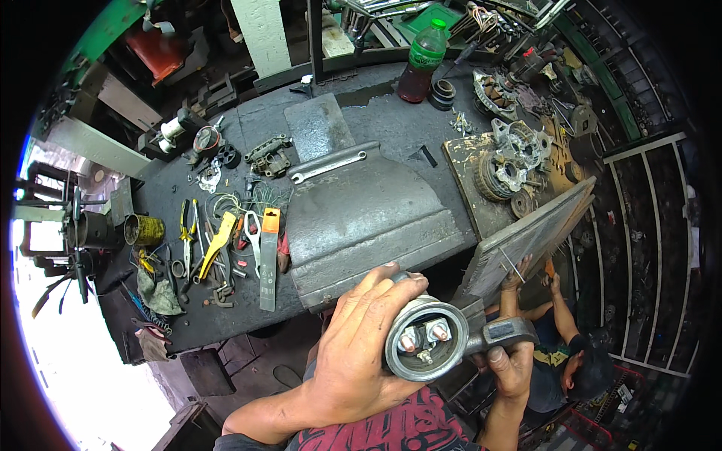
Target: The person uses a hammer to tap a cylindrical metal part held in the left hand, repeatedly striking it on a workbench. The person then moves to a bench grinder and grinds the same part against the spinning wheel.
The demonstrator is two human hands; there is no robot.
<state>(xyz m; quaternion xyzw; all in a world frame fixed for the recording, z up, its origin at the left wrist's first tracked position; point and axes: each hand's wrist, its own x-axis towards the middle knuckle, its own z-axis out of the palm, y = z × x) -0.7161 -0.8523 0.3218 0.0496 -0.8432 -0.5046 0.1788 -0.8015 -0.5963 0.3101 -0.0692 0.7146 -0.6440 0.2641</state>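
Close in front of me my left hand [353, 338] is wrapped round a metal cylinder [426, 347] that looks like a starter solenoid. Its open end faces up, showing two copper-tipped studs in square nuts inside. On its right, my right hand [511, 376] grips a dark metal hammer [508, 329], its fingers partly hidden below the head. The narrow end of the hammer head meets the cylinder's rim or lies just beside it. Beyond both hands is a heavy grey curved metal block [368, 218], with a combination wrench [329, 167] along its far edge.
Pliers [186, 229], a yellow-handled tool [218, 244] and a flat file-like blade [268, 259] lie left on the dark bench [233, 308]. A bottle [423, 64] stands at the back. Metal housings [504, 173] sit on a board at right; another person [556, 323] works beyond an upright board [519, 240].
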